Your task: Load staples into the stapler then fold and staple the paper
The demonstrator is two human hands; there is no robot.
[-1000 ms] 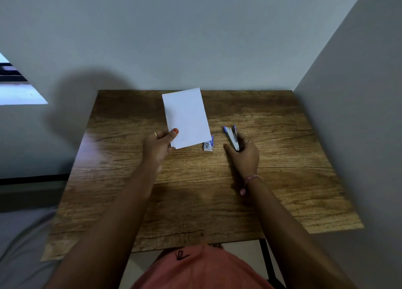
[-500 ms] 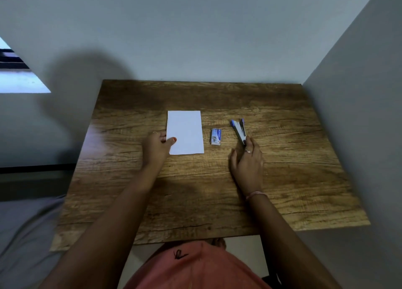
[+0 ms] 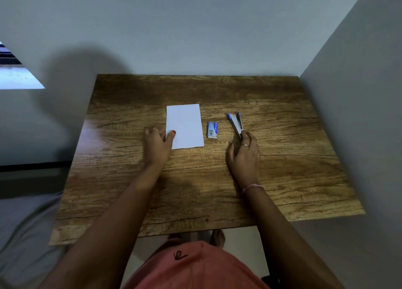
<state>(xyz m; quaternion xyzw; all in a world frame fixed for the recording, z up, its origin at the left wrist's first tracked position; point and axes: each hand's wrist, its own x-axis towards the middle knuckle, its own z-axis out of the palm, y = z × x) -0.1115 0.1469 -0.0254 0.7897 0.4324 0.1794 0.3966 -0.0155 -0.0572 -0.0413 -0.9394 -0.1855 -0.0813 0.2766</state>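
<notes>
A white sheet of paper (image 3: 185,125) lies flat on the wooden table (image 3: 282,158). My left hand (image 3: 157,146) is at its near left corner, thumb on top of the sheet and fingers at its edge. To the right of the paper lies a small blue and white staple box (image 3: 212,130). Further right, a blue and grey stapler (image 3: 236,124) rests on the table with its two arms spread in a V. My right hand (image 3: 244,156) lies flat behind it; the fingertips touch the stapler's near end, and the thumb rests apart on the table.
The table stands in a corner, with grey walls directly behind it and along its right side. A grey surface (image 3: 24,223) lies low to the left of the table. My lap in orange cloth (image 3: 191,267) sits below the near table edge.
The paper, held tilted up a second ago, now lies flat on the table. The stapler has been laid down and my right hand has flattened behind it. The view has shifted slightly.
</notes>
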